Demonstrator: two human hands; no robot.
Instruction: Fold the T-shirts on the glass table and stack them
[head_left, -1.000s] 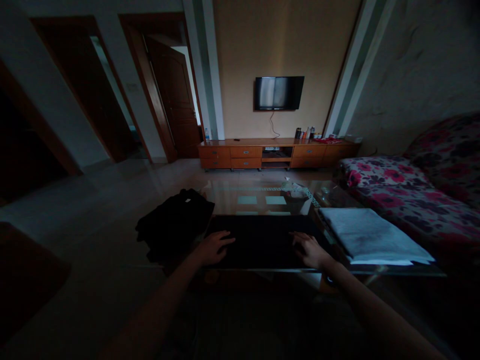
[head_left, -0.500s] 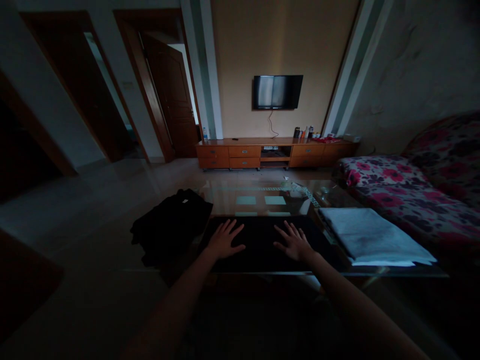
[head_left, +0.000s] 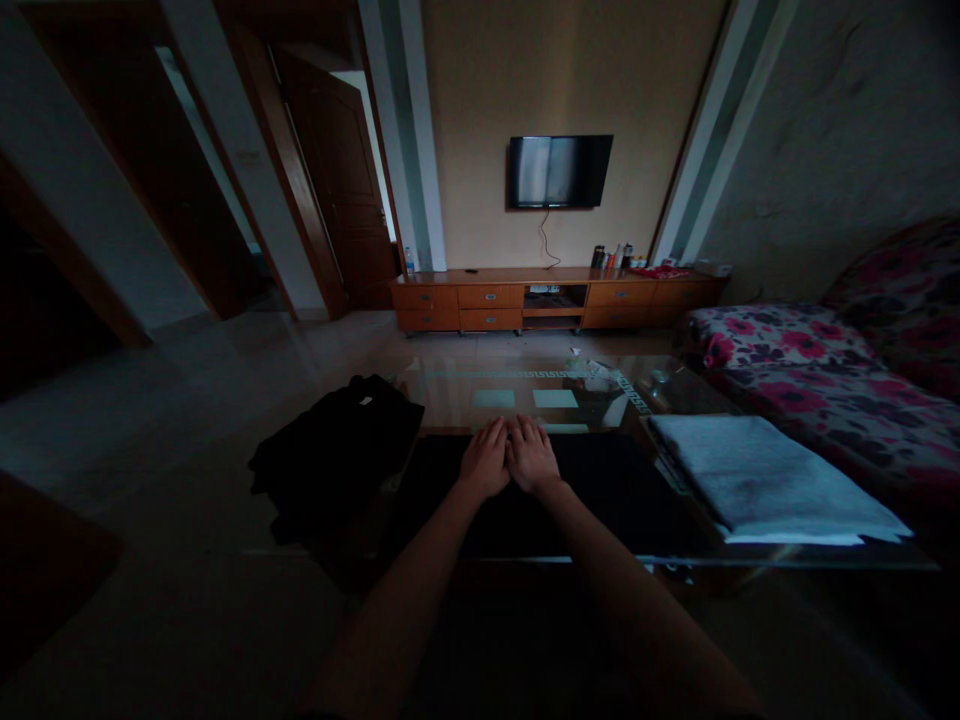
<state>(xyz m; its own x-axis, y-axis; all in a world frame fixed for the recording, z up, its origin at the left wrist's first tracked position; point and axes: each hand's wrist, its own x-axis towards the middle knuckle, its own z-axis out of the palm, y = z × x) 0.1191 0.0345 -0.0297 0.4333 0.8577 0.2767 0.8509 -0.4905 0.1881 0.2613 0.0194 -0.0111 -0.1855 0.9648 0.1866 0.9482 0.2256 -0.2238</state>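
A flat black cloth (head_left: 615, 490) lies spread along the near side of the glass table (head_left: 442, 395). Near its far edge my left hand (head_left: 487, 458) rests palm down, fingers stretched forward. Right beside it, thumb sides touching, is my right hand (head_left: 532, 455), also flat with its fingers extended. Neither hand grips anything. To the left sits a crumpled black garment (head_left: 341, 455) with a small white label. On the right lies a folded pale grey-blue cloth (head_left: 772, 475). The room is dim, so folds in the black cloth are hard to make out.
Past the table stands a wooden TV cabinet (head_left: 487, 297) with bottles and cans on top. A television (head_left: 559, 172) hangs on the wall above. At the right is a flowered sofa (head_left: 795, 345). A glass ashtray-like object (head_left: 658, 378) sits at the table's far right.
Both hands have moved inward from apart, spread over the black cloth, to side by side at its middle. The view has shifted slightly.
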